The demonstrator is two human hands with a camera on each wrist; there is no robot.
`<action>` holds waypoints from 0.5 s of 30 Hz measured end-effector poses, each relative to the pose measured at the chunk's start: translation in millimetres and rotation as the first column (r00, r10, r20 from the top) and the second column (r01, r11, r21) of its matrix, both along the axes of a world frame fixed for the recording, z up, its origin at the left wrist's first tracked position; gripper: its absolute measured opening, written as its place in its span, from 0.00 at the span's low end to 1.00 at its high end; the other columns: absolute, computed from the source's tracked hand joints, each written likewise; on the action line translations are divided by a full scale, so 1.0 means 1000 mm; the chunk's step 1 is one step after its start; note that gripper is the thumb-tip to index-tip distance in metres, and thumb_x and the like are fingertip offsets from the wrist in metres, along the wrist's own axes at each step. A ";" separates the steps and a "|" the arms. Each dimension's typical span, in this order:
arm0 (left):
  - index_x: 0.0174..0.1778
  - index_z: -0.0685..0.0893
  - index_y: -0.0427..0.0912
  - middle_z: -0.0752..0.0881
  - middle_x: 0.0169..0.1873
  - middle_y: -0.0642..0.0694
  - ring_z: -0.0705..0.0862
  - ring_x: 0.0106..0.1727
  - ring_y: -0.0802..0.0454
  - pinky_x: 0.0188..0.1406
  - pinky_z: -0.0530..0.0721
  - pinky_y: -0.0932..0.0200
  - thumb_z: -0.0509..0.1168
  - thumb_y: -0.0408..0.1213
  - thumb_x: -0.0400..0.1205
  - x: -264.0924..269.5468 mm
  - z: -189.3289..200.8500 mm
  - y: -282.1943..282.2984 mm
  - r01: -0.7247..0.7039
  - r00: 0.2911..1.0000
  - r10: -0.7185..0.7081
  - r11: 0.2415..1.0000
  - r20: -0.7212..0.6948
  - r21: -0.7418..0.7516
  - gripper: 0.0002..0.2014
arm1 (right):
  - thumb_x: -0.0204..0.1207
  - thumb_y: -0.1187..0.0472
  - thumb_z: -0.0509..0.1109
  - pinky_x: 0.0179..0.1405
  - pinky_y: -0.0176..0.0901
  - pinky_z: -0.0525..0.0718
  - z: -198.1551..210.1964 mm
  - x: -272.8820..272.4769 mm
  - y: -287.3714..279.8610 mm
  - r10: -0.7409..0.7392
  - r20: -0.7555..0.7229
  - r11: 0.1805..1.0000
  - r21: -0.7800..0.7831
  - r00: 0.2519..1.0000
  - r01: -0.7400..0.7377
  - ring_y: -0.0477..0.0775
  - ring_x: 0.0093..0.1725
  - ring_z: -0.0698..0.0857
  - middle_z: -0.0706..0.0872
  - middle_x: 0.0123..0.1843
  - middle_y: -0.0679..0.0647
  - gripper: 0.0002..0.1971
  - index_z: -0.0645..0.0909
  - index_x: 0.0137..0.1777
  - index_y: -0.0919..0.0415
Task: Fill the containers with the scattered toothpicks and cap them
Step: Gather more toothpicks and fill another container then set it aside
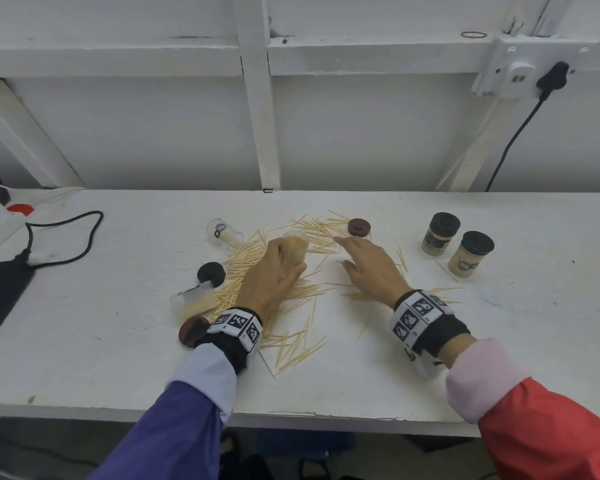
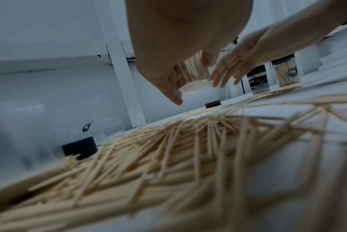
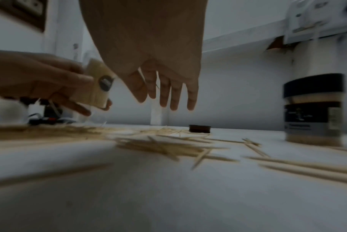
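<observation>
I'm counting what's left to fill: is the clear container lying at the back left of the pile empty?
Nearly empty. The clear container lies on its side, uncapped; a few toothpicks show at its mouth, otherwise you see straight through it.

Even, soft light fills the head view, with faint shadows under the hands and bowed lines at the edges. Both wrist views are dim and soft; toothpicks point(image 2: 168, 157) nearest the lens blur heavily.
</observation>
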State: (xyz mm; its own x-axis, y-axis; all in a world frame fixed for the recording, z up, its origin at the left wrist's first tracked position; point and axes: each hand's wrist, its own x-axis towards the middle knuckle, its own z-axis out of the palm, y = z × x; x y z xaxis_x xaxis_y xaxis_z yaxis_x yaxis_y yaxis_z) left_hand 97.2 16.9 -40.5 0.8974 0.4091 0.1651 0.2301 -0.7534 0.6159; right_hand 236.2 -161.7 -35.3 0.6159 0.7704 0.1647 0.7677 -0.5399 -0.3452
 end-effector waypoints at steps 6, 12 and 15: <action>0.70 0.64 0.44 0.86 0.43 0.47 0.85 0.40 0.48 0.41 0.86 0.44 0.62 0.60 0.82 0.001 -0.001 0.003 -0.040 0.999 0.040 0.999 0.003 -0.019 0.29 | 0.82 0.61 0.63 0.67 0.51 0.74 0.021 0.019 -0.030 -0.099 -0.178 0.979 -0.195 0.979 0.064 0.52 0.72 0.74 0.74 0.76 0.48 0.21 0.73 0.75 0.51; 0.71 0.64 0.44 0.86 0.44 0.47 0.85 0.40 0.46 0.42 0.85 0.44 0.63 0.60 0.81 0.003 -0.004 0.001 0.006 0.997 -0.004 1.000 -0.082 0.016 0.31 | 0.63 0.46 0.82 0.63 0.53 0.77 0.018 0.017 -0.040 -0.062 -0.273 0.901 -0.430 0.960 -0.064 0.52 0.65 0.74 0.74 0.65 0.48 0.33 0.79 0.68 0.50; 0.72 0.64 0.44 0.87 0.45 0.47 0.85 0.41 0.47 0.43 0.85 0.46 0.63 0.61 0.81 0.003 -0.004 0.001 0.021 0.993 -0.018 1.000 -0.113 0.019 0.32 | 0.64 0.54 0.82 0.52 0.48 0.80 0.011 0.011 -0.037 -0.021 -0.227 0.906 -0.415 0.974 -0.078 0.55 0.55 0.78 0.78 0.54 0.50 0.16 0.85 0.51 0.54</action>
State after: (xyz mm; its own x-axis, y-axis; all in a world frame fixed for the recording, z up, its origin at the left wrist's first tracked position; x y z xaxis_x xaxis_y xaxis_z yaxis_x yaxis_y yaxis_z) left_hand 100.2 17.8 -44.1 0.9186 0.3890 0.0705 0.2823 -0.7703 0.5718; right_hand 247.0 -198.7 -24.4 0.5751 0.7550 -0.3150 0.7153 -0.6510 -0.2541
